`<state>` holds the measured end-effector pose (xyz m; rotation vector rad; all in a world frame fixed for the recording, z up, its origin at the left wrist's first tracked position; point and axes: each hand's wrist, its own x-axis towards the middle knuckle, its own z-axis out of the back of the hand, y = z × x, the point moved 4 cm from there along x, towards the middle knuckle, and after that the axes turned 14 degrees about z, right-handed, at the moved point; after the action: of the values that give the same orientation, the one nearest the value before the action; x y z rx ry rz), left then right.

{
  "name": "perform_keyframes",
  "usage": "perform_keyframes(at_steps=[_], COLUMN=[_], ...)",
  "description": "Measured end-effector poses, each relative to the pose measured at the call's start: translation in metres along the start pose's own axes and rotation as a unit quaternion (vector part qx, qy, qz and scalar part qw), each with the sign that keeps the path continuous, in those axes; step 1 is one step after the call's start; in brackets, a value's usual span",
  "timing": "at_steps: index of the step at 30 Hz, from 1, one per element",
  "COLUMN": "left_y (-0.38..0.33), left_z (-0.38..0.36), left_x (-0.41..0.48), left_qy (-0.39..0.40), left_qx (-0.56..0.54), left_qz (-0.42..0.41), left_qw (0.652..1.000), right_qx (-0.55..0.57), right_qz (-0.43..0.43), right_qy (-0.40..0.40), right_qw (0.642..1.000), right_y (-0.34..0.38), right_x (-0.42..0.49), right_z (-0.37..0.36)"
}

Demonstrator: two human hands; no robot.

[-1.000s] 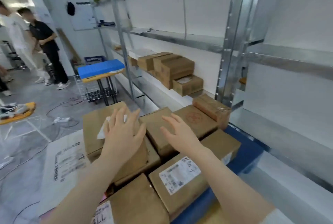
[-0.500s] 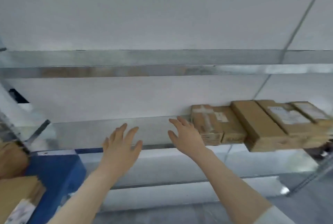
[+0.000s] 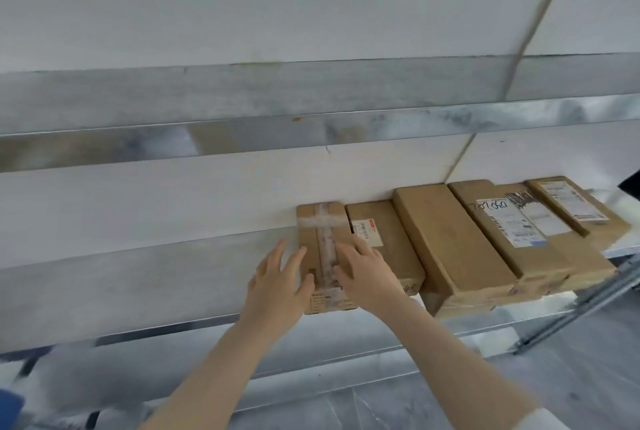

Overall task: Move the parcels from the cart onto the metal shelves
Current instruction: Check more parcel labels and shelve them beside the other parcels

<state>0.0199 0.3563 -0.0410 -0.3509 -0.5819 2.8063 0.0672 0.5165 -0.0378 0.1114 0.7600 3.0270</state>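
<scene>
A brown parcel with a cross of clear tape [image 3: 322, 229] lies on the metal shelf [image 3: 138, 277], leftmost in a row of parcels. My left hand [image 3: 280, 282] rests against its left side, fingers spread and thumb on its top. My right hand [image 3: 367, 273] lies flat over its right edge and the neighbouring labelled parcel [image 3: 382, 244], fingers apart. Neither hand is closed around a parcel. Only a blue corner of the cart [image 3: 8, 407] shows at the bottom left.
To the right stand a long plain parcel [image 3: 450, 239] and two labelled ones [image 3: 512, 232] [image 3: 576, 208]. The shelf left of the taped parcel is bare metal. An upper shelf [image 3: 242, 100] runs overhead, a lower one [image 3: 311, 357] below.
My view swung from the cart to the shelf. Both hands moved right and forward from bare shelf onto the taped parcel.
</scene>
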Motion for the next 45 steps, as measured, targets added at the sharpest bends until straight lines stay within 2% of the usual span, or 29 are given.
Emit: perform_keyframes(at_steps=[6, 12, 17, 21, 26, 30, 32, 36, 41, 45], left_y=[-0.006, -0.001, 0.006, 0.044, 0.124, 0.2, 0.237, 0.303, 0.378, 0.438], left_z=[-0.037, -0.052, -0.046, -0.025, 0.033, 0.099, 0.132, 0.194, 0.266, 0.31], left_x=[0.056, 0.069, 0.058, 0.038, -0.006, -0.067, -0.108, -0.194, -0.309, -0.387], left_qy=[0.04, 0.081, 0.047, 0.018, -0.055, -0.124, -0.165, -0.243, -0.338, -0.38], left_qx=[-0.071, -0.235, -0.235, -0.23, -0.216, -0.199, -0.173, -0.169, -0.167, -0.154], left_qz=[0.004, 0.008, 0.006, 0.031, 0.098, 0.161, 0.196, 0.275, 0.333, 0.384], left_qw=[0.997, 0.969, 0.971, 0.973, 0.97, 0.959, 0.951, 0.915, 0.864, 0.828], right_qx=[0.037, 0.068, 0.083, 0.095, 0.114, 0.135, 0.15, 0.195, 0.229, 0.233], right_qz=[0.0, 0.002, 0.011, 0.052, 0.122, 0.226, 0.286, 0.368, 0.485, 0.557], right_qy=[0.004, 0.013, 0.009, 0.019, 0.048, 0.07, 0.068, 0.081, 0.115, 0.136], right_qw=[0.999, 0.998, 0.996, 0.994, 0.985, 0.962, 0.944, 0.905, 0.836, 0.785], right_y=[-0.022, -0.032, -0.018, 0.029, 0.127, 0.233, 0.291, 0.408, 0.56, 0.667], right_x=[0.027, 0.039, 0.033, 0.033, 0.045, 0.048, 0.042, 0.022, -0.017, -0.047], right_z=[-0.024, -0.034, -0.034, -0.045, -0.071, -0.096, -0.108, -0.13, -0.154, -0.181])
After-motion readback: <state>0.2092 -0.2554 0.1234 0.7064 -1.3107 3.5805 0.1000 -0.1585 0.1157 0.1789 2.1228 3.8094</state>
